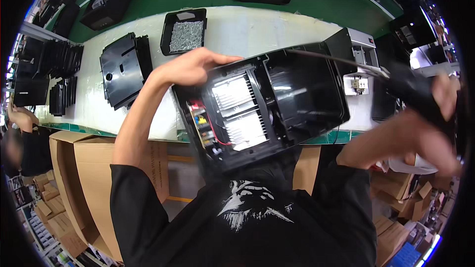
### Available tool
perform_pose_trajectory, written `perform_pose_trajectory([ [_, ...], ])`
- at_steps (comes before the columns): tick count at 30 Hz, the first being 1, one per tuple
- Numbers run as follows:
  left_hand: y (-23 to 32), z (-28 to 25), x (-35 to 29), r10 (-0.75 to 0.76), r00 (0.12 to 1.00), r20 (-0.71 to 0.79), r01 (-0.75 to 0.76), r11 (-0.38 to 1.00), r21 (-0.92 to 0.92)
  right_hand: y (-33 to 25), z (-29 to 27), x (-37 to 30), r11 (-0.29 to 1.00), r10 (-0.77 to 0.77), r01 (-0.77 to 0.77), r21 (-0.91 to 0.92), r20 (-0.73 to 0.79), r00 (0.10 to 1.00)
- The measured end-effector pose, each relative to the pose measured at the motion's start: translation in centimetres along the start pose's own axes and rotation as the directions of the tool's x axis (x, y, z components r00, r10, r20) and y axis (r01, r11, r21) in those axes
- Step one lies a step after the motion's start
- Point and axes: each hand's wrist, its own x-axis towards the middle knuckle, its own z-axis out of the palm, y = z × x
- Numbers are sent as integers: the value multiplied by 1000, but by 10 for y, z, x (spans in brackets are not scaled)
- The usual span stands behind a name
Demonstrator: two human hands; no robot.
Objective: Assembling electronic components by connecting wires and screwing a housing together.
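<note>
I had the open black appliance housing tipped up against my chest in the middle of the frame, its lower edge off the white bench and its open side toward me, showing finned metal plates, a strip of coloured components and a red wire on the left. My left hand was closed over the housing's upper left corner, fingers curled on the rim, and that seemed the only steady hold on it. My right hand sat at the right edge of the frame, wrapped around the dark handle of a long-shafted screwdriver whose shaft ran across the housing's upper right edge; the hand and handle were blurred, so I could not tell how firmly it gripped. The risk I judged greatest was the housing twisting or sliding, since one corner grip on a tilted case gives little resistance to a push from the tool. A slip of the shaft could also rake the red wire or the fins. The black tray of screws stood near my left hand in the upper middle, and beside it, to the left, lay stacked black panels; a jolt of the elbow could scatter them.
</note>
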Motion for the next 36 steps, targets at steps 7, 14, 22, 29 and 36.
perform_pose_trajectory([
  [7, 14, -14, 112, 23, 958, 286, -88, 973, 215, -133, -153, -46, 992, 116, -127, -28, -252, 961],
  [14, 49, 19, 225, 54, 960, 275, -190, 847, 497, -206, -208, -89, 946, -57, -96, -308, -453, 889],
  [22, 72, 34, 310, 89, 941, 327, -310, 618, 722, -183, -166, -79, 945, 37, -221, -243, -588, 808],
  [29, 69, 8, 276, 13, 926, 378, -313, 586, 747, -171, -142, -104, 901, 431, -391, 191, -503, 749],
  [36, 30, 15, 129, 711, 657, -250, -248, 517, 819, -140, -153, -134, 889, 458, -340, 307, -610, 647],
])
